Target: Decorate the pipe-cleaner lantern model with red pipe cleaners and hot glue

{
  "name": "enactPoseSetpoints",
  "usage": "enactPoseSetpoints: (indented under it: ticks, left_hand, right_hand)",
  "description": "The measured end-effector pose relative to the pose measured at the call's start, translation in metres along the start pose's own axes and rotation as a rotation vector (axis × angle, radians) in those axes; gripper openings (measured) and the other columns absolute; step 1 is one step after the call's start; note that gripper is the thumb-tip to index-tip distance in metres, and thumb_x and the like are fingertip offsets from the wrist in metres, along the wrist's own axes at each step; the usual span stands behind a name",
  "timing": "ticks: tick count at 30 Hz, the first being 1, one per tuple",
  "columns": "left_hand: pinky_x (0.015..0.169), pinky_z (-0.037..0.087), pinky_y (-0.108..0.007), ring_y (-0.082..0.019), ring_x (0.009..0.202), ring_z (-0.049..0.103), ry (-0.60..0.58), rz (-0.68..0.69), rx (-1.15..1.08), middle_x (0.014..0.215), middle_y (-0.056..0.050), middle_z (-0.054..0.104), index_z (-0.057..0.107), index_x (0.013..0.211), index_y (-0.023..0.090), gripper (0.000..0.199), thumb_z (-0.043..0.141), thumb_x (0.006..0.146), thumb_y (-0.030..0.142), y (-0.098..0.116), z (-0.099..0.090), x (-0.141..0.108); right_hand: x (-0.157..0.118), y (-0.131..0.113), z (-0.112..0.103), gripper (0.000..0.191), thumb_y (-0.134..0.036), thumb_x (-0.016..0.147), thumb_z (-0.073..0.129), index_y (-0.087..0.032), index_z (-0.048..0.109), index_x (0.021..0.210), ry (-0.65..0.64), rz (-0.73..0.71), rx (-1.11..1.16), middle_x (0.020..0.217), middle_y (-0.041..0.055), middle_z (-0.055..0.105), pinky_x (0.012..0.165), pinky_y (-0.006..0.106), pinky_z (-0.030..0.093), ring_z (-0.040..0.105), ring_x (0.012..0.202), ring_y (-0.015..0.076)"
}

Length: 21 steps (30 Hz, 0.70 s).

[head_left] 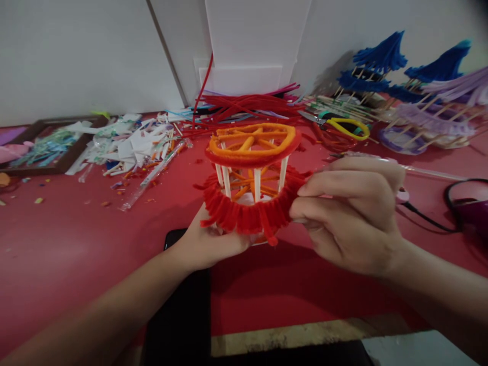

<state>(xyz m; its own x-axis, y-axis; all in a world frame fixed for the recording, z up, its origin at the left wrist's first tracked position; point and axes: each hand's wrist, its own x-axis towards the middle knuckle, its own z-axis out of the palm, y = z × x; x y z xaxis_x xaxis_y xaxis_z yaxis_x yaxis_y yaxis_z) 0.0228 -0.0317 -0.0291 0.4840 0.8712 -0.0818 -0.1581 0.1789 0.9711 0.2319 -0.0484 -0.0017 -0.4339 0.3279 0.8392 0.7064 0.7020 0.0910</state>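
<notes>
Red covers most of what my feed shows: a broad surface (95, 229) whose pale, worn front edge runs along the bottom. At its back I see a white panel (255, 30) standing upright. Nearer me, at mid-view, the red-and-orange model (257, 185) is held up above the surface: an orange spoked ring on pale sticks, with a shaggy red fringe round its lower tier. I have the right hand (351, 213) at the fringe's right side, thumb and fingers drawn together on it; blur keeps me from telling whether they pinch one strand or several. The left hand (213, 249) is closed around the model's base from below, thumb lying along the front under the fringe.

Behind the model I find a heap of red strips (247, 108); to my left, a spread of white scraps (129, 147) beside a dark brown frame (70, 168). Far right stand blue-topped models (381, 53) and a lilac model (453, 86). Smaller still, I note a yellow-handled tool (341, 123) between them and the model, and a clear slim tube (152, 175) slanting before the scraps.
</notes>
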Motion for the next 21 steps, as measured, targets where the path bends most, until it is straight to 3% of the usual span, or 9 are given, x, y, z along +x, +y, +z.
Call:
enactPoseSetpoints:
  ticks: [3, 9, 15, 21]
  left_hand:
    - [0.099, 0.049, -0.046, -0.033, 0.113, 0.061, -0.003, -0.021, -0.061, 0.116, -0.009, 0.069, 0.067, 0.105, 0.019, 0.051, 0.082, 0.057, 0.012, -0.001, 0.002, 0.000]
    - [0.102, 0.047, -0.047, -0.035, 0.117, 0.058, -0.027, -0.044, -0.131, 0.118, -0.009, 0.069, 0.067, 0.111, 0.020, 0.056, 0.083, 0.057, 0.016, 0.008, 0.009, 0.003]
    - [0.101, 0.046, -0.051, -0.038, 0.118, 0.056, 0.003, -0.066, -0.139, 0.113, -0.012, 0.070, 0.068, 0.104, 0.017, 0.055, 0.086, 0.053, 0.020, 0.009, 0.010, 0.002]
    - [0.101, 0.047, -0.049, -0.036, 0.118, 0.057, -0.008, -0.097, -0.175, 0.115, -0.011, 0.069, 0.067, 0.104, 0.017, 0.051, 0.083, 0.057, 0.025, 0.010, 0.009, 0.002]
  right_hand:
    - [-0.001, 0.007, -0.004, 0.004, -0.022, 0.079, 0.067, -0.025, 0.065, 0.082, -0.044, -0.016, 0.037, 0.080, 0.0017, 0.062, 0.066, 0.034, 0.052, 0.059, 0.077, 0.0172]
    - [-0.006, 0.023, -0.011, 0.015, -0.028, 0.069, 0.077, -0.030, 0.065, 0.078, -0.060, -0.043, 0.003, 0.072, -0.0019, 0.063, 0.061, 0.032, 0.050, 0.059, 0.069, 0.0158]
    - [-0.007, 0.022, -0.009, 0.018, -0.022, 0.066, 0.078, -0.030, 0.065, 0.075, -0.028, -0.061, 0.009, 0.078, -0.0010, 0.063, 0.063, 0.034, 0.050, 0.059, 0.078, 0.0181]
    - [-0.008, 0.018, -0.004, 0.013, -0.017, 0.071, 0.073, -0.024, 0.065, 0.078, 0.060, -0.122, 0.013, 0.088, 0.0021, 0.061, 0.072, 0.037, 0.051, 0.056, 0.088, 0.0191]
